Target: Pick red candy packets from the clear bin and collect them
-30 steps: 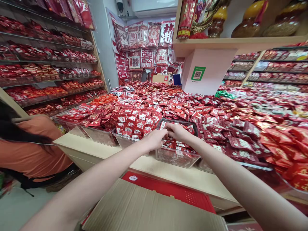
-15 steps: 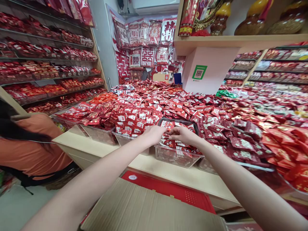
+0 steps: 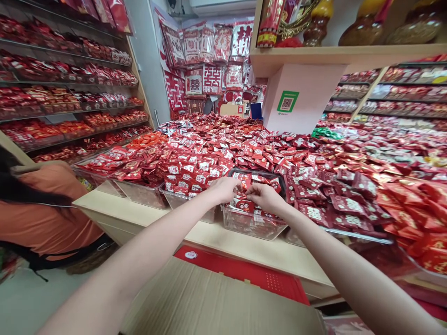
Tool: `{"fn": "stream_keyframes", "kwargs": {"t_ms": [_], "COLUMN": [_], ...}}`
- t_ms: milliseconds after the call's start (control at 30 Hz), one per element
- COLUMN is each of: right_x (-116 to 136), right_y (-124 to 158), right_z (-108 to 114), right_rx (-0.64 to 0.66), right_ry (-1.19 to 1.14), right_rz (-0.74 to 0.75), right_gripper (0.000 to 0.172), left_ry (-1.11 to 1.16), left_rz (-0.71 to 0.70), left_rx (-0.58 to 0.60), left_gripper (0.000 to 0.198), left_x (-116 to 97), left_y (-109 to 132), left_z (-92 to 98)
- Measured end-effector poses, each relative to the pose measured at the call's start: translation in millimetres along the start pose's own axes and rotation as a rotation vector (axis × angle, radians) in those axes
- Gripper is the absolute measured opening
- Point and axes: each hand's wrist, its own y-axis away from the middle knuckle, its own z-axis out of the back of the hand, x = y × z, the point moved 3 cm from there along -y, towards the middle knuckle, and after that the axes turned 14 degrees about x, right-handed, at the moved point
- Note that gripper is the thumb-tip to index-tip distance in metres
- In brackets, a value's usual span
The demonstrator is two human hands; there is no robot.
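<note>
A clear plastic bin [image 3: 253, 228] on the counter holds small red packets with white and cartoon prints. My left hand [image 3: 226, 190] is over the left side of this bin, its fingers closed in a pinch at a packet among the others. From the right, my right hand [image 3: 267, 197] reaches in with thumb and fingers pinched together at a red packet [image 3: 243, 204]. The two sets of fingertips are close but apart. Exactly how much of each packet is gripped is partly hidden by the fingers.
Neighbouring bins hold red packets [image 3: 188, 174] on the left and dark red packets [image 3: 349, 204] on the right. A cardboard box [image 3: 220, 302] stands below the counter edge [image 3: 206, 237]. At left crouches a person in an orange top [image 3: 49, 209]. A wooden shelf [image 3: 314, 55] overhangs the packets.
The view has shifted slightly. Both hands stay over the same bin; a little more space shows between the fingertips, and packets under them have moved slightly.
</note>
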Motion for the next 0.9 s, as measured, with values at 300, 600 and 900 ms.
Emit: {"fn": "stream_keyframes", "kwargs": {"t_ms": [300, 600, 900], "right_x": [1.9, 8.8, 21.9], "right_y": [18.7, 19.4, 14.5], "right_z": [8.9, -0.7, -2.1], "right_rx": [0.117, 0.111, 0.126], "right_ry": [-0.004, 0.026, 0.103], "right_rz": [0.021, -0.106, -0.069], "right_gripper": [0.017, 0.006, 0.006], "left_ry": [-0.059, -0.097, -0.18], "left_rz": [-0.177, -0.196, -0.17], "left_rx": [0.089, 0.107, 0.144], "left_gripper": [0.027, 0.024, 0.013], "left_x": [-1.5, -4.5, -0.6], "left_y": [10.3, 10.2, 19.8], "left_z": [2.0, 6.1, 5.9]}}
